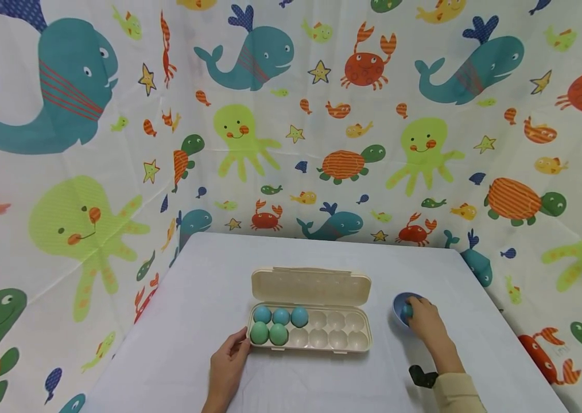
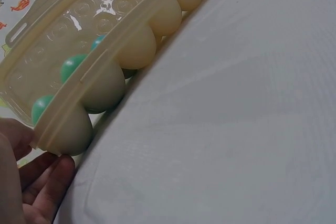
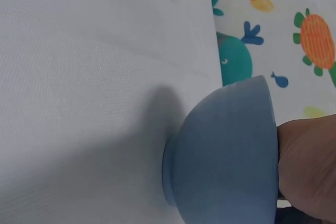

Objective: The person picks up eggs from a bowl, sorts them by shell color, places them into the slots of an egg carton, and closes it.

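Note:
A cream plastic egg carton (image 1: pixel 311 287) lies with its lid raised. Three blue balls (image 1: pixel 281 316) sit at the left of its back row, and two green balls (image 1: pixel 279 334) at the left of the front row. My left hand (image 1: pixel 227 367) grips the carton's left end, thumb above the rim and fingers (image 2: pixel 55 182) beneath. To the carton's right stands a small blue bowl (image 1: pixel 398 304). My right hand (image 1: pixel 427 322) reaches into it and holds a blue ball (image 1: pixel 407 311) with its fingers. In the right wrist view, the bowl's wall (image 3: pixel 226 145) hides the fingertips.
A white cloth covers the table (image 1: pixel 198 287). Behind it and at both sides hang curtains (image 1: pixel 291 160) printed with sea animals. A black object (image 1: pixel 422 377) is by the right wrist, next to a beige sleeve (image 1: pixel 457 393).

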Demonstrator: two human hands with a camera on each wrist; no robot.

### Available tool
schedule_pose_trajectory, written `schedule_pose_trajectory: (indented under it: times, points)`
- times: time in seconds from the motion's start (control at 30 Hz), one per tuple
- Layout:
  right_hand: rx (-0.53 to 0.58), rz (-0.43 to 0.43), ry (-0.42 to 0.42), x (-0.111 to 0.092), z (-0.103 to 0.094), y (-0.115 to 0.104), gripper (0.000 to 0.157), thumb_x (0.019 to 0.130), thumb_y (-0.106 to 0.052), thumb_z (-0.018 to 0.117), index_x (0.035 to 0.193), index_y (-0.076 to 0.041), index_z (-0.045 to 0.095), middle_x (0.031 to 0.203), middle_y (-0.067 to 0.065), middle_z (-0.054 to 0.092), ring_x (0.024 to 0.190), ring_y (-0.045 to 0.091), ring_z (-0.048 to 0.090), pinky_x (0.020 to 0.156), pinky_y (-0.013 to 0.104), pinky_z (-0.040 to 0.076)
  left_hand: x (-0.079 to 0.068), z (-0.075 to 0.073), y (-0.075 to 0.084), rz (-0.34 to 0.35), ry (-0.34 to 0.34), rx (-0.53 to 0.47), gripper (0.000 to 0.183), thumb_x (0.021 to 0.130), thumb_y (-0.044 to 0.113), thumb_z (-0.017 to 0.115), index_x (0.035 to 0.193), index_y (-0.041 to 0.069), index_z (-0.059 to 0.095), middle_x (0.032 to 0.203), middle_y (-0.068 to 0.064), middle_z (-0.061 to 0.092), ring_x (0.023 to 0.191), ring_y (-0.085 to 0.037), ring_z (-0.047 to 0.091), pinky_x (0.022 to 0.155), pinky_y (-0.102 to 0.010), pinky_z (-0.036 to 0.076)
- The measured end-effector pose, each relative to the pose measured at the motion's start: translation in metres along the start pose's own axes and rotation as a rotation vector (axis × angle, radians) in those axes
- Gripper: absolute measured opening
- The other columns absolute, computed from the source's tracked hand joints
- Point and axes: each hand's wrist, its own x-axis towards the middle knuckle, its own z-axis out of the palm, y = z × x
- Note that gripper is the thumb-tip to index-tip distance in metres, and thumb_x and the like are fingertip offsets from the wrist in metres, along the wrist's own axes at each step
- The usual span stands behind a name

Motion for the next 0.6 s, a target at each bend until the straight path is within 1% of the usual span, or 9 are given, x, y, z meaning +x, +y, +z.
schedule_pose_trajectory:
  times: [0.17, 0.27, 0.43, 0.5, 0.6]
  points:
    - [0.025, 0.008, 0.026, -0.003, 0.000, 0.003, 0.044, 0.089, -0.003, 0.068, 0.128, 0.012, 0.054, 0.128, 0.041, 0.051, 0.116, 0.059, 0.051, 0.094, 0.066, 0.049, -0.001, 0.001, 0.001, 0.004, -0.004, -0.005, 0.031, 0.095, 0.015, 0.069, 0.126, 0.010, 0.069, 0.113, -0.008, 0.074, 0.086, -0.002, 0.068, 0.075, -0.014, 0.057]
    - [0.043, 0.005, 0.083, -0.005, -0.001, 0.003, 0.046, 0.091, -0.006, 0.066, 0.131, 0.012, 0.052, 0.127, 0.041, 0.051, 0.115, 0.057, 0.052, 0.094, 0.066, 0.049, -0.001, 0.001, 0.002, 0.020, 0.001, -0.014, 0.031, 0.095, 0.014, 0.069, 0.125, 0.010, 0.070, 0.113, -0.008, 0.074, 0.086, -0.001, 0.067, 0.075, -0.014, 0.058]
    - [0.085, -0.019, 0.196, -0.009, -0.006, -0.003, 0.048, 0.092, -0.011, 0.065, 0.133, 0.010, 0.051, 0.128, 0.039, 0.051, 0.115, 0.055, 0.053, 0.095, 0.066, 0.048, 0.000, -0.001, 0.003, 0.052, 0.007, -0.017, 0.031, 0.095, 0.014, 0.069, 0.125, 0.006, 0.069, 0.112, -0.013, 0.074, 0.085, 0.000, 0.067, 0.073, -0.014, 0.058]
    - [0.101, -0.019, 0.226, -0.010, -0.008, -0.007, 0.049, 0.092, -0.013, 0.065, 0.134, 0.009, 0.051, 0.128, 0.038, 0.051, 0.116, 0.054, 0.052, 0.096, 0.065, 0.048, 0.000, -0.001, 0.003, 0.047, 0.003, -0.014, 0.031, 0.095, 0.014, 0.068, 0.125, 0.005, 0.069, 0.112, -0.014, 0.074, 0.085, 0.000, 0.067, 0.073, -0.014, 0.057]
    - [0.126, 0.003, 0.256, -0.011, -0.012, -0.015, 0.051, 0.093, -0.017, 0.065, 0.135, 0.007, 0.049, 0.130, 0.035, 0.051, 0.118, 0.051, 0.052, 0.099, 0.065, 0.047, -0.001, -0.001, 0.003, 0.026, -0.002, -0.011, 0.031, 0.095, 0.014, 0.068, 0.125, 0.007, 0.069, 0.112, -0.011, 0.074, 0.085, -0.001, 0.068, 0.074, -0.014, 0.057]
